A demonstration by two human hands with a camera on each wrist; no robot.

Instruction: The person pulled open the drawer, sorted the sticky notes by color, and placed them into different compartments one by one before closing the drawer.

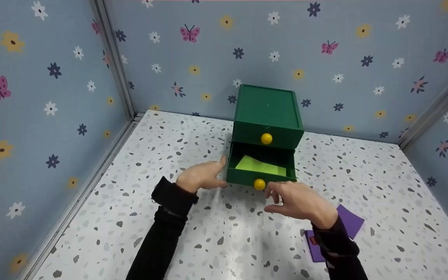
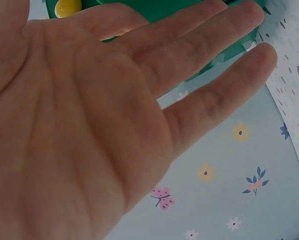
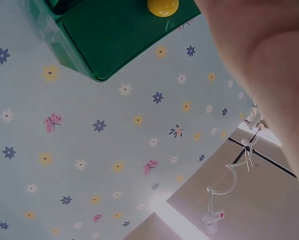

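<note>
A small green drawer cabinet (image 1: 266, 109) stands near the back wall. Its lower drawer (image 1: 241, 177) is pulled out and has lime-green paper sheets (image 1: 261, 166) inside. The upper drawer (image 1: 247, 132), with a yellow knob (image 1: 266, 139), is closed. My left hand (image 1: 202, 175) is at the lower drawer's left side, its fingers extended; the left wrist view shows a bare palm. Beside the lower yellow knob (image 1: 259, 184), my right hand (image 1: 296, 200) has loosely bent fingers at the drawer's front right, thumb apart. Whether they touch the front cannot be told. I see nothing held.
Two purple items lie by my right wrist: a flat square piece (image 1: 350, 221) and a booklet-like one (image 1: 314, 249), partly under the sleeve. The speckled white table (image 1: 130, 217) meets flowered walls (image 1: 193, 58) at the left, back and right.
</note>
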